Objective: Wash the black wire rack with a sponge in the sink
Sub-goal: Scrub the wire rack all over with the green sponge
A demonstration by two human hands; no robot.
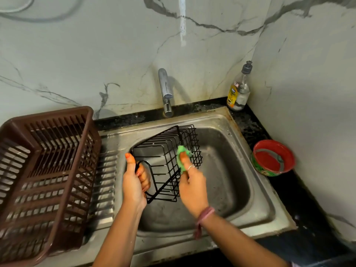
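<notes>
At frame centre, over sink [240, 143] basin: black rack [167, 160] tilted, held above basin floor. Left hand [134, 182] gripped rack's looped edge at its lower left, fingers curled round wire, thumb up. Right hand [190, 184] pinched green sponge [182, 153], pressed against rack's right side. Tap [165, 91] stood behind, upper centre. Brown basket [44, 170] sat on drainboard, left of frame. Soap bottle [238, 89] stood in bench corner, upper right; red bowl [273, 158] on bench right of sink.
</notes>
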